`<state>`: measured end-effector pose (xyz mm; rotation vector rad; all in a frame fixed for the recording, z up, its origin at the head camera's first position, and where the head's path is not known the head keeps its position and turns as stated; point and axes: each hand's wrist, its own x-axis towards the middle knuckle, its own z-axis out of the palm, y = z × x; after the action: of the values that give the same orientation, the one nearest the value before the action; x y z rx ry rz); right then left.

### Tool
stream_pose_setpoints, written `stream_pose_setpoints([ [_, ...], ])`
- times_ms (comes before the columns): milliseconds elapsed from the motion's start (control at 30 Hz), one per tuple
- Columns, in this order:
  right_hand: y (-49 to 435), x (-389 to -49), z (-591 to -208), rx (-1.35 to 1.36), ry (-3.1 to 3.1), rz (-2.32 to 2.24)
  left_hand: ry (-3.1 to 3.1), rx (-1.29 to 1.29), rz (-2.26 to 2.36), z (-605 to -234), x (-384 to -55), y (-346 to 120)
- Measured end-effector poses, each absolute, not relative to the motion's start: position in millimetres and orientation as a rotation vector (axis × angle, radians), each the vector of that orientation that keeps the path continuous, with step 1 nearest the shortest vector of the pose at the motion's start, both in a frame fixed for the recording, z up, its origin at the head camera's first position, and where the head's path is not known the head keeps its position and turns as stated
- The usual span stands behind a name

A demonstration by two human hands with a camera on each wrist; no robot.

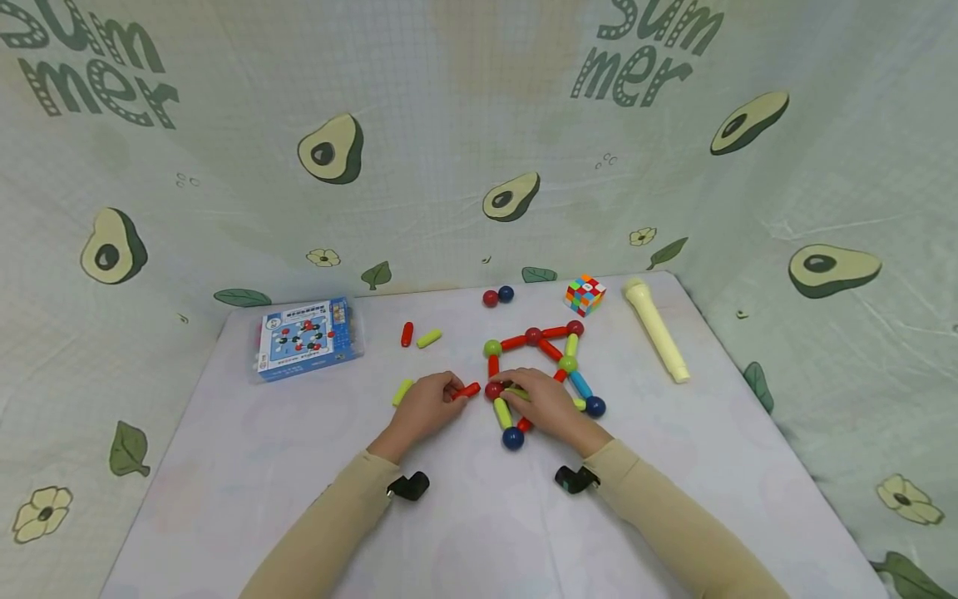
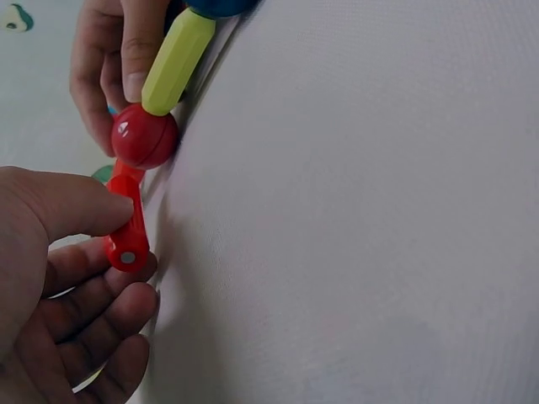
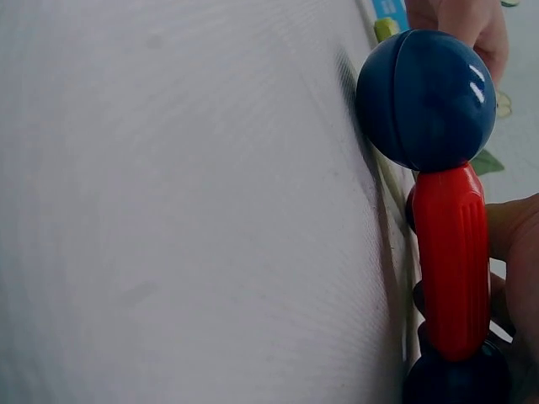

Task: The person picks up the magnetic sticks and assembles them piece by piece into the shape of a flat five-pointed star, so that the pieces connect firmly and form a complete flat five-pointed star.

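My left hand (image 1: 428, 405) pinches a red magnetic rod (image 2: 128, 223) between thumb and fingers, one metal-tipped end facing the camera. Just right of it, a red ball (image 1: 493, 391) forms a corner of a structure of rods and balls lying on the table. My right hand (image 1: 549, 405) reaches over this structure, thumb and fingers pinching a lime rod (image 1: 518, 393) beside the red ball; the palm hides part of the middle. Another lime rod (image 1: 502, 413) runs from that ball to a blue ball (image 1: 513, 438). A red rod (image 3: 455, 261) joins a blue ball (image 3: 425, 99) in the right wrist view.
Loose on the table lie a red rod (image 1: 407, 334) and lime rods (image 1: 429, 339), (image 1: 402, 392). Behind are a red ball (image 1: 490, 299), a blue ball (image 1: 506, 294), a puzzle cube (image 1: 585, 294) and a pale yellow stick (image 1: 657, 331). A blue box (image 1: 305, 339) stands left.
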<state>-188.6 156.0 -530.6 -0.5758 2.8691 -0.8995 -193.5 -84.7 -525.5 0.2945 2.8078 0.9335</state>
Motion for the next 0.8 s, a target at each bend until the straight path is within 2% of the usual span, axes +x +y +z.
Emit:
stream_pose_setpoints([
  [800, 156.3, -188.5, -528.2, -0.583, 2.848, -0.930, 2.816, 0.438, 0.946, -523.7, -189.0, -82.9],
])
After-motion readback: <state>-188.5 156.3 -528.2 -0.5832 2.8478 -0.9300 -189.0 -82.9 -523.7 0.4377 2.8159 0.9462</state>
